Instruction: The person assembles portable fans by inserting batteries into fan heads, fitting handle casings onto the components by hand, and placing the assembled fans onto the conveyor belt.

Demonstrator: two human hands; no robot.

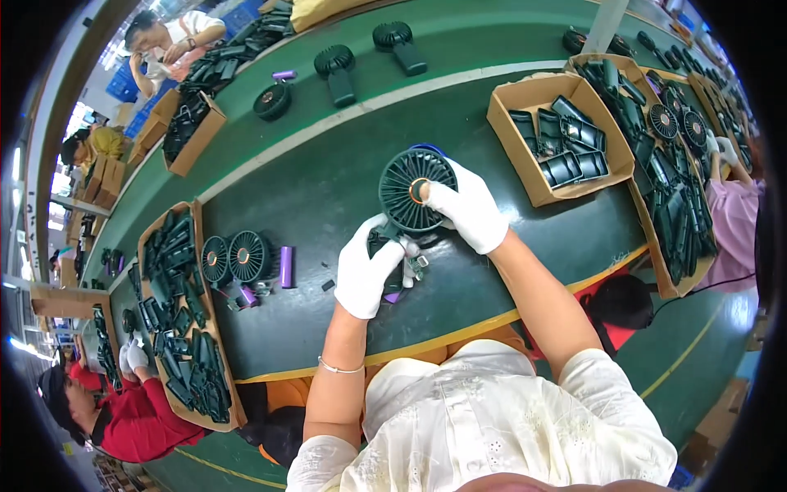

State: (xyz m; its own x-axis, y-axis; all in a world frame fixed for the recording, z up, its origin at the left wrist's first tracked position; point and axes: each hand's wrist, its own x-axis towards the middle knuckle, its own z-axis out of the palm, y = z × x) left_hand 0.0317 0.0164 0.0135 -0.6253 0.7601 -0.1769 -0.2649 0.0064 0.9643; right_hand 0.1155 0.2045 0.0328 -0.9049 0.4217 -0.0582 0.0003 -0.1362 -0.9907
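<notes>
Dark-green, round, ribbed plastic fan head [398, 201] is over a dark-green bench [459, 283]; white-gloved right hand [471, 211] clamps its 3 o'clock side. White-gloved left hand [366, 271] pinches a dark plastic part [384, 235] at 7 o'clock.

Dark round slatted plastic fan [393, 193] hangs over the middle of the flat dark-green tabletop [311, 180], between the white-gloved left hand [366, 272] and the white-gloved right hand [475, 215]. Off left there's a purple cylindrical battery [286, 267], then two round dark-green plastic fan heads [248, 271], then a long brown cardboard tray [236, 410] full of dark plastic parts [201, 365]. Over right you've got a square brown cardboard box [515, 156] with dark plastic shells [561, 169] inside, a longer cardboard tray [674, 285] past that, and a long green belt [475, 41] running behind the tabletop.
</notes>
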